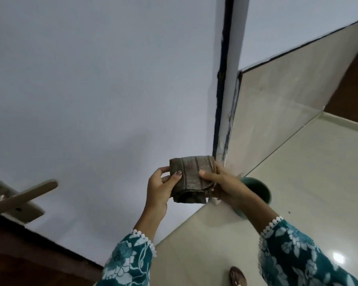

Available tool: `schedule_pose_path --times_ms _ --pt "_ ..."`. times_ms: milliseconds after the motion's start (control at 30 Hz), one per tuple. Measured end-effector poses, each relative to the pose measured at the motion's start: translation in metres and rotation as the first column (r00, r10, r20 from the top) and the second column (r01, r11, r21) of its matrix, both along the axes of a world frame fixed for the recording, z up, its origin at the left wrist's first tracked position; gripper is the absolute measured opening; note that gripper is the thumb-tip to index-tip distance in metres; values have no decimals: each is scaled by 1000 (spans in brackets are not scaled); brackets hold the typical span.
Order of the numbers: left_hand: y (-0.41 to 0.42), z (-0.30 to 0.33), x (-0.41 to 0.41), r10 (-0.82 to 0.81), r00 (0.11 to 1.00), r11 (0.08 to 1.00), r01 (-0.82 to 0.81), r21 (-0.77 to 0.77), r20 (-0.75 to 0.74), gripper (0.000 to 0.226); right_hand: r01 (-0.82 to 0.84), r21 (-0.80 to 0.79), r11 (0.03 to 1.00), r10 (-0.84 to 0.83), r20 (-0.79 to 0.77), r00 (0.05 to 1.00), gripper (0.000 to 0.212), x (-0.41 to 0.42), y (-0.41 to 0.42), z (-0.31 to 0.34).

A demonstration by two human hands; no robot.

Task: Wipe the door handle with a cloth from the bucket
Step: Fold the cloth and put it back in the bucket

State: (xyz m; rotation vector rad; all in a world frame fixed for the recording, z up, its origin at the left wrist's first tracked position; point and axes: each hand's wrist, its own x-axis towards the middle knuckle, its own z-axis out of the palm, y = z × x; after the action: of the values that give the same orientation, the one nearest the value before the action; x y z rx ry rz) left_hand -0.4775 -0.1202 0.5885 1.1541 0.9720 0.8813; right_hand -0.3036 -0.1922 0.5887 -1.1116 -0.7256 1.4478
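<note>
A folded brown striped cloth (191, 178) is held up in front of me at mid-frame. My left hand (163, 187) pinches its left edge and my right hand (221, 184) grips its right side, thumb on top. The metal lever door handle (27, 195) juts out from its plate on the dark wooden door (19, 261) at the lower left, well apart from the cloth. The green bucket (258, 189) stands on the floor below and behind my right wrist, partly hidden by it.
A pale wall (101, 89) fills the left and centre. A white corner post with a dark edge (225, 89) runs upward. Beige tiled floor (308, 172) spreads to the right. The tip of my foot (238, 276) shows at the bottom.
</note>
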Motion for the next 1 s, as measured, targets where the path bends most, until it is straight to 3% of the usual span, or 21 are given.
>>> schedule_pose_path --times_ms 100,167,300,467,567,700,833,1000 --pt "2 -21 48 -12 1000 1000 12 -12 -14 31 118 0 993 -118 44 992 83 42 -8 -25" --pt "6 -35 88 -22 999 1000 22 -18 -24 34 182 49 982 -187 114 976 89 78 -10 -36" --pt "21 -69 188 -51 998 995 47 -86 -39 34 253 125 959 -278 269 922 68 165 -5 -64" --pt "33 -131 328 -97 991 964 71 -257 -89 34 439 -36 898 -351 543 763 31 306 9 -126" --pt "41 -169 383 -115 985 946 70 -318 -127 32 490 -189 851 -279 627 728 33 389 15 -173" --pt "54 -243 434 -146 973 935 76 -346 -181 19 444 -385 809 0 755 655 41 473 36 -272" --pt "80 -357 477 -212 951 934 130 -332 -224 16 372 -532 761 244 765 596 42 507 66 -415" --pt "117 -522 506 -146 972 948 85 -307 -183 16 336 -581 741 298 734 611 43 514 108 -612"
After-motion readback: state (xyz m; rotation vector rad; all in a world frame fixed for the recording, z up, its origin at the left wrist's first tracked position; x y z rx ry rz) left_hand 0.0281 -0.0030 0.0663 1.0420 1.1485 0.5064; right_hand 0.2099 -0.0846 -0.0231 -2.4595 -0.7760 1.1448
